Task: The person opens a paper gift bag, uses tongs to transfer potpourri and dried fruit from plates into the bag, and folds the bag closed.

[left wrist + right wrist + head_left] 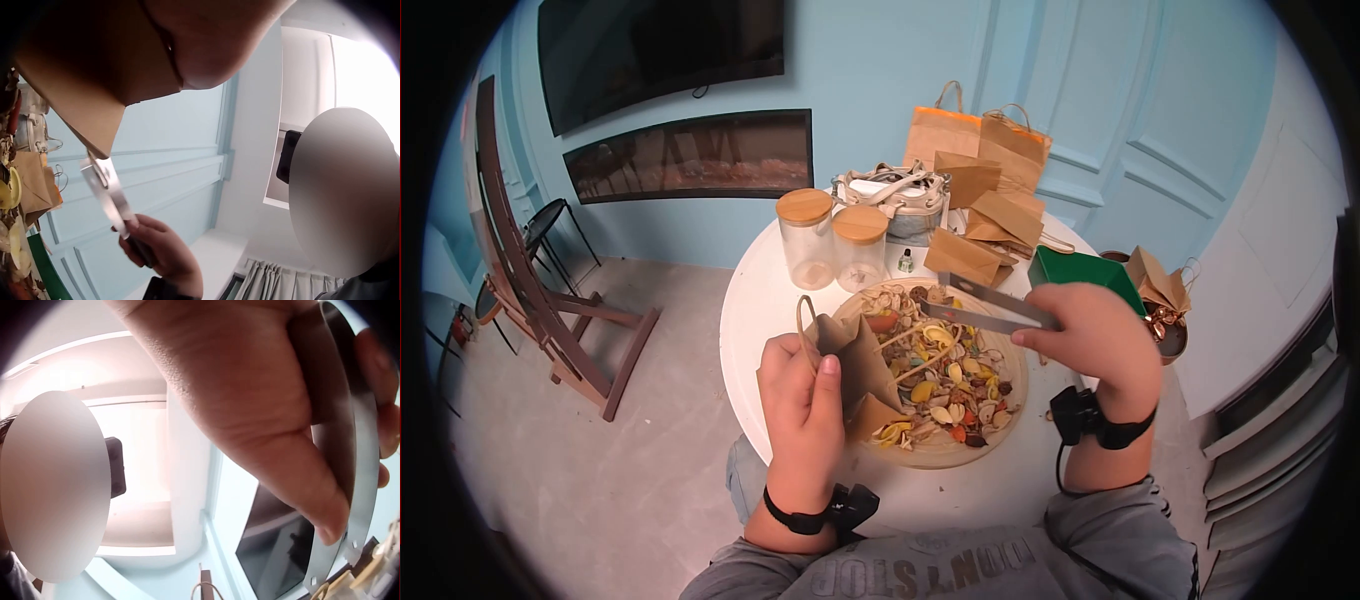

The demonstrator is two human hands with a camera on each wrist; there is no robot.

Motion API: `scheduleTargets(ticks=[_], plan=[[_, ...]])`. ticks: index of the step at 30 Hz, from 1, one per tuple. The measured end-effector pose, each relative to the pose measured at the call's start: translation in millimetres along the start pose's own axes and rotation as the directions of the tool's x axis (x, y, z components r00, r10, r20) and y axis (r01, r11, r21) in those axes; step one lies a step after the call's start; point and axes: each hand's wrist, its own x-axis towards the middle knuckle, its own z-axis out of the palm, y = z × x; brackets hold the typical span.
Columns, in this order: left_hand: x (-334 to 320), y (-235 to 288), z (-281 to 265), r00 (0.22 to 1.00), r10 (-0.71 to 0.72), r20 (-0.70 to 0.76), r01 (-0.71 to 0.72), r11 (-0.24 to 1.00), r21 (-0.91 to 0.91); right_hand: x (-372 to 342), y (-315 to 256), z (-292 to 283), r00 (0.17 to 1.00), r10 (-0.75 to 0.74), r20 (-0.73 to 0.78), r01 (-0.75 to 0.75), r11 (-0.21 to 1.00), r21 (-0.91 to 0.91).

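Note:
My left hand (805,405) grips a small brown paper bag (868,365) with twisted handles, tilted over the left side of a round shallow bowl (960,460). Dried potpourri (960,390) fills the bowl: petals, pods and slices in yellow, orange and brown. Metal tongs (1000,318) are held in my right hand (1095,325), thumb on one arm and fingers on the other. Their tips stand apart over the bowl's far part, close to the bag's handle in the head view. From the left wrist, the tongs (109,194) show just past the bag's edge (106,119).
Behind the bowl stand two glass jars with wooden lids (862,228), a small bottle (906,261) and a handbag (910,200). Several brown paper bags (1010,215) crowd the back right. A green box (1080,275) sits beyond my right hand. An easel (505,240) stands left.

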Motion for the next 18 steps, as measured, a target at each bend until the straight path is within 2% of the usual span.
scheduleTargets(ticks=[2, 4, 8, 10, 11, 13, 17, 18], plan=[[0.0, 3.4, 1.4, 1.000, -0.001, 0.006, 0.001, 1.000, 0.009, 4.4, 15.6, 27.7, 1.000, 0.004, 0.016, -0.004, 1.000, -0.026], [0.2, 10.4, 2.1, 0.994, -0.106, 0.005, 0.106, 0.994, -0.033, 8.6, 25.4, 49.4, 1.000, 0.011, 0.030, -0.009, 0.999, -0.045], [-0.9, 3.6, 2.1, 1.000, -0.010, 0.028, 0.008, 0.999, 0.042, 15.5, 23.3, 63.8, 0.992, 0.002, 0.130, -0.002, 1.000, 0.006], [-1.0, 0.6, 2.8, 1.000, 0.018, 0.019, -0.019, 0.998, 0.053, 18.5, 29.7, 65.2, 1.000, -0.006, 0.022, 0.005, 0.999, 0.041], [-0.8, 0.2, 3.4, 1.000, 0.020, 0.023, -0.022, 0.998, 0.053, 20.1, 31.2, 64.2, 1.000, -0.003, 0.021, 0.002, 0.999, 0.044], [-0.8, -0.7, 5.0, 0.999, 0.001, -0.039, -0.003, 0.999, -0.044, 22.8, 33.6, 62.1, 0.962, 0.152, -0.225, -0.085, 0.957, 0.279], [-0.8, 1.5, 7.4, 0.993, -0.093, -0.076, 0.085, 0.991, -0.105, 23.8, 33.2, 65.1, 0.961, 0.204, -0.188, -0.143, 0.944, 0.296], [-0.7, 1.8, 7.9, 0.993, -0.095, -0.073, 0.087, 0.991, -0.104, 24.2, 32.3, 69.9, 0.989, 0.119, -0.086, -0.099, 0.972, 0.212]])
